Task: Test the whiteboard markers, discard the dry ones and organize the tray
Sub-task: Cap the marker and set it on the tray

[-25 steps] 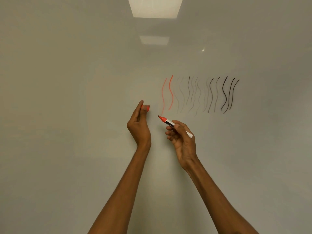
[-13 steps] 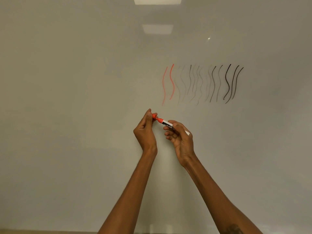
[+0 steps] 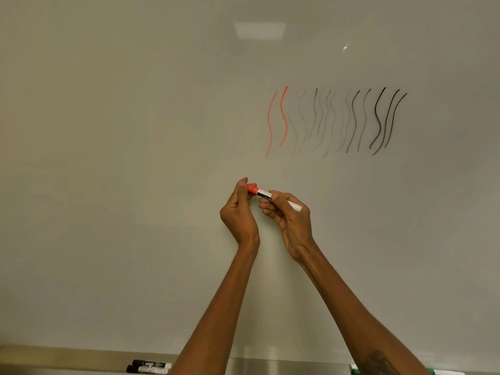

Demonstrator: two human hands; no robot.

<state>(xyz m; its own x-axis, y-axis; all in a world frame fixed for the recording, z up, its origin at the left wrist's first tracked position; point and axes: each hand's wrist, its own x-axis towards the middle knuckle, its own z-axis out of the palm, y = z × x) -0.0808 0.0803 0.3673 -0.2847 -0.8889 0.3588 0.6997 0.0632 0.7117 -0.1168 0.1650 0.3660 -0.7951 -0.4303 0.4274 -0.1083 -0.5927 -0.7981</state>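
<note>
My right hand (image 3: 290, 217) grips the white barrel of an orange whiteboard marker (image 3: 266, 194) in front of the whiteboard (image 3: 135, 158). My left hand (image 3: 238, 209) pinches the marker's orange cap (image 3: 251, 188), which sits on the marker's tip end. Two wavy orange test lines (image 3: 276, 120) stand on the board above the hands, left of several grey and black wavy lines (image 3: 351, 121). The marker tray (image 3: 284, 366) runs along the bottom edge.
Two black-capped markers (image 3: 151, 367) lie side by side on the tray at the lower left. A green marker (image 3: 438, 371) shows at the tray's lower right, partly hidden by my right forearm. Ceiling lights reflect in the board.
My left hand brought the orange cap right onto the marker's tip; one second ago cap and marker were apart. The view tilted down, bringing the tray into sight.
</note>
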